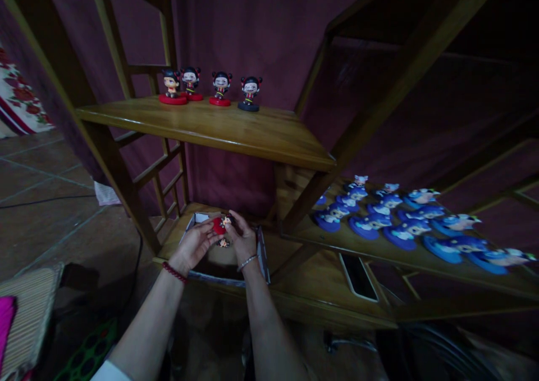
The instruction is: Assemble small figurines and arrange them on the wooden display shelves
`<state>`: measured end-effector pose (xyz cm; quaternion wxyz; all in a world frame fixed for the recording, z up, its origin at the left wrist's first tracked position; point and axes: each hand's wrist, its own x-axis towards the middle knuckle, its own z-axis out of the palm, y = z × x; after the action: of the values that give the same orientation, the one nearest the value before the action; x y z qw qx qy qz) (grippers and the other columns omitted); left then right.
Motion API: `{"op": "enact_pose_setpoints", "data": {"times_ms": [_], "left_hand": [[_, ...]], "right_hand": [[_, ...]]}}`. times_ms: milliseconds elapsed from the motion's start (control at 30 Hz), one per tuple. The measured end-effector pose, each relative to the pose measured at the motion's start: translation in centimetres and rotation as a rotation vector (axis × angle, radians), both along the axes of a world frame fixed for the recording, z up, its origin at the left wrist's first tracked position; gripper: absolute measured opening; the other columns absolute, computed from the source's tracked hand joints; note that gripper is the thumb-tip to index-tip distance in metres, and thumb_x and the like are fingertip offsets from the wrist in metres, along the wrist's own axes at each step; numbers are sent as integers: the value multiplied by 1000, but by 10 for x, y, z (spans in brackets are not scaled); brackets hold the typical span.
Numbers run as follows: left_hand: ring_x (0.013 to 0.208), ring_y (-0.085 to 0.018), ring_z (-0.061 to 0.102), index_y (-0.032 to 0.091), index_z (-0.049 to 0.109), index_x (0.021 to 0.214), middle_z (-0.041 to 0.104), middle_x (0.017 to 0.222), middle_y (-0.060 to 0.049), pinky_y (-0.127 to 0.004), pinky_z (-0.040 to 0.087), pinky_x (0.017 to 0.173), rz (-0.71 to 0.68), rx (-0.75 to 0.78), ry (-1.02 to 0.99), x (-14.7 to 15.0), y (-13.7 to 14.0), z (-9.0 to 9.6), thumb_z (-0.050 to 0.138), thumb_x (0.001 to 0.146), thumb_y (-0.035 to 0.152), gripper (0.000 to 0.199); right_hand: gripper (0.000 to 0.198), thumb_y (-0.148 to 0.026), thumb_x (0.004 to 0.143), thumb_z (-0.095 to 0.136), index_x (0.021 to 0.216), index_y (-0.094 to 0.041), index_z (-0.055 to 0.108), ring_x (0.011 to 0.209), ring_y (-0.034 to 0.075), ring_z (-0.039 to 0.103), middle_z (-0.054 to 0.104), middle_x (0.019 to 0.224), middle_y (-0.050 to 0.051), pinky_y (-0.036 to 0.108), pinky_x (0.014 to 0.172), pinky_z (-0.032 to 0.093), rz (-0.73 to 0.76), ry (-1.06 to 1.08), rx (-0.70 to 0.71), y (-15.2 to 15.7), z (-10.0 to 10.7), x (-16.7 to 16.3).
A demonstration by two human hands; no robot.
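Over the open box (264,257) on the lower shelf (303,266), your left hand's (197,245) fingers pinch a small figurine (223,224) by its red base, while your right hand's (245,245) fingers close on its other end. Four more figurines (221,83) stand on the upper shelf (210,125) above your hands.

Across the upper left and centre, a glossy yellow-brown wooden shelf (273,127) carries four small black-haired figurines (220,83), three on red round bases, one on dark. At right, a brown wooden side shelf (304,227) bears rows of blue figurines (408,228). The lower-centre wooden shelf (309,280) holds an open pale-walled box (263,253) and a white-edged black rectangular device (360,279).
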<state>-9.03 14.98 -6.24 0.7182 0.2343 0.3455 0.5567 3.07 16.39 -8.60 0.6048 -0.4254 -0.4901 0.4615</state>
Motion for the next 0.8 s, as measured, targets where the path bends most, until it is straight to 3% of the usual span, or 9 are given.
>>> {"op": "enact_pose_setpoints", "data": {"times_ms": [233, 567, 800], "left_hand": [[71, -14, 61, 8, 60, 81, 65, 81, -9, -29, 52, 69, 32, -10, 6, 2, 0, -1, 47, 74, 4, 15], [71, -13, 60, 9, 61, 79, 65, 82, -8, -27, 52, 66, 57, -3, 15, 3, -3, 2, 52, 73, 4, 13], [66, -12, 59, 9, 65, 78, 65, 76, -8, -23, 50, 62, 30, -3, 34, 12, -19, 10, 58, 71, 8, 10]], "right_hand": [[37, -27, 68, 59, 105, -22, 58, 93, 15, 58, 64, 100, 0, 28, 84, 45, -3, -2, 3, -1, 1, 0], [35, -28, 71, 56, 106, -22, 57, 89, 14, 58, 64, 98, 0, 27, 81, 47, -15, -97, 41, -5, 6, 1], [35, -26, 76, 50, 111, -23, 54, 88, 14, 59, 63, 101, 2, 27, 79, 48, -49, -182, 73, -23, 11, 7]]}}
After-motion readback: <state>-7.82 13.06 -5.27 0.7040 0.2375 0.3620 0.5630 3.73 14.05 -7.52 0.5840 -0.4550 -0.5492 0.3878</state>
